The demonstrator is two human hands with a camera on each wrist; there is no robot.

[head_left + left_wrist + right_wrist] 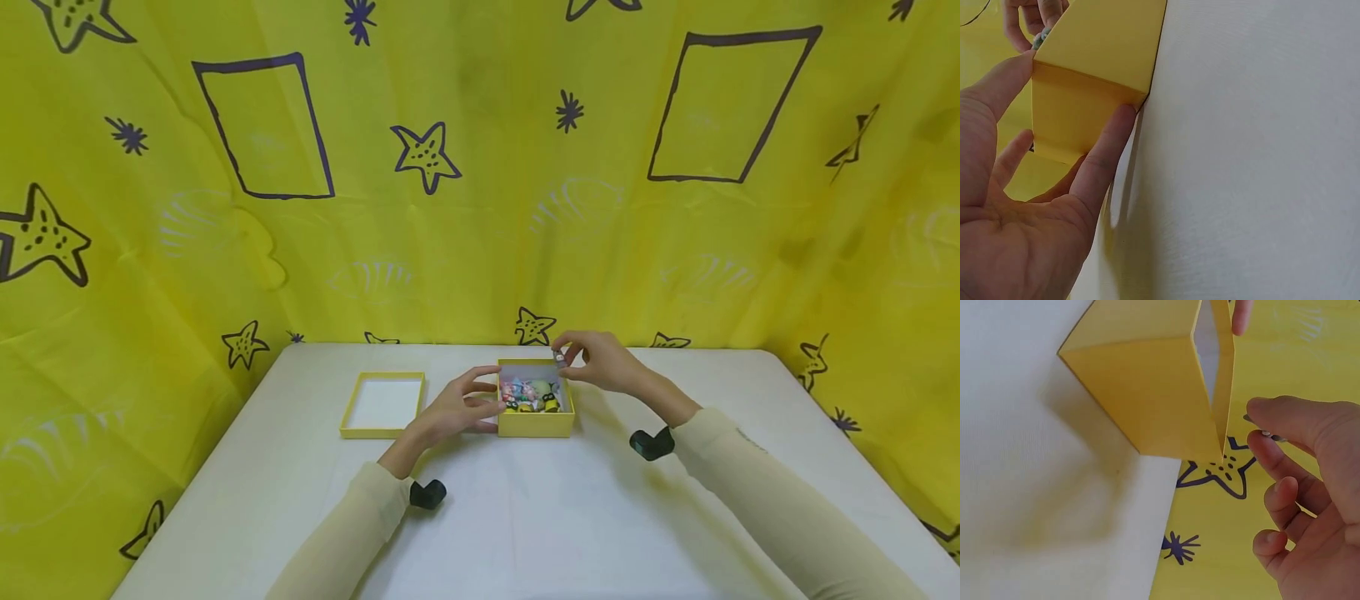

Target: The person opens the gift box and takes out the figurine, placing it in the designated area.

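A yellow box [535,426] with no lid on it stands on the table, holding several small colourful toy figures [528,393]. My left hand [453,407] is at the box's left side, fingers spread and fairly straight; in the left wrist view the thumb and fingertips touch the wall of the box [1085,112]. Above the box's back right corner, my right hand [603,362] pinches a small grey toy figure [559,358] between thumb and forefinger. In the right wrist view those fingers mostly hide the figure.
To the left of the box lies its shallow yellow lid [382,435], white inside facing up. A white table [510,517] carries both. Yellow cloth [480,250] with drawn stars hangs behind and at the sides. Each wrist bears a small dark device.
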